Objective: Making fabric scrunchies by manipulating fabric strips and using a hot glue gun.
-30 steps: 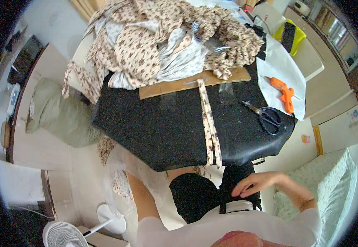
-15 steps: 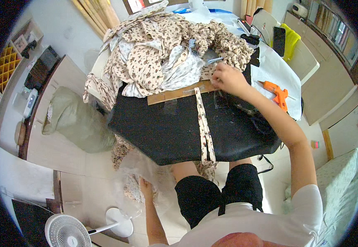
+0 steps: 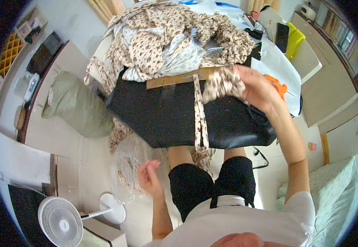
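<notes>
My right hand point(image 3: 257, 86) is closed on a gathered scrunchie point(image 3: 225, 84) of cream floral cloth, held above the black table cover and blurred by motion. Below the table, at the left, my left hand point(image 3: 149, 177) is lifted with loosely bent fingers, and nothing shows in it. Beside it a clear plastic bag point(image 3: 125, 144) on the floor contains similar gathered cloth. A folded floral strip point(image 3: 200, 119) hangs over the black cover point(image 3: 154, 115), crossing a wooden ruler point(image 3: 166, 82). Behind lie a heap of floral cloth point(image 3: 146, 49) and a pile of gathered scrunchies point(image 3: 232, 45).
An orange glue gun point(image 3: 278, 86) rests at the table's right, partly hidden by my right hand. A phone point(image 3: 282, 38) stands near a yellow cloth point(image 3: 296, 39) on a white chair. On the left are a green sack point(image 3: 73, 107) and a white fan point(image 3: 61, 221).
My right hand has come toward me from the ruler's far end, bringing the scrunchie over the black cover. My left hand has risen out of the plastic bag. The view has shifted slightly.
</notes>
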A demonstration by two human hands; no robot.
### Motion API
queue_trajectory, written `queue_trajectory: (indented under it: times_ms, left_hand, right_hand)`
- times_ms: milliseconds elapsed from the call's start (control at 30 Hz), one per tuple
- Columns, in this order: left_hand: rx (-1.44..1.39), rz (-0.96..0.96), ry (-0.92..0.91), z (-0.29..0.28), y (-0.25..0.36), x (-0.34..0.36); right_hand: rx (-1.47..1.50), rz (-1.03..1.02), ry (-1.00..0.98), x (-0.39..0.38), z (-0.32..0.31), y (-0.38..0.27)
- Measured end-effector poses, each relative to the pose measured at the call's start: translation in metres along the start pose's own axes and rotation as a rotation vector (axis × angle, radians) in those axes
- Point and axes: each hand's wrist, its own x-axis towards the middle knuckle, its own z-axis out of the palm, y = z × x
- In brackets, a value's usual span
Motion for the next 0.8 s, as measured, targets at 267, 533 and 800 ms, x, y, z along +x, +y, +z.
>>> queue_trajectory:
  times_ms: [267,533,800]
  left_hand:
    - [-0.382,-0.061,-0.638,0.100,0.095,0.019]
    - [-0.893,-0.589,-0.575,0.115,0.078,0.011]
    - [-0.398,-0.491,-0.803,0.114,0.096,0.001]
  right_hand:
    - [-0.304,-0.058,0.159,-0.077,0.054,0.064]
    - [-0.378,-0.127,0.098,-0.143,0.047,0.138]
    - [-0.390,-0.225,0.183,-0.126,0.056,0.107]
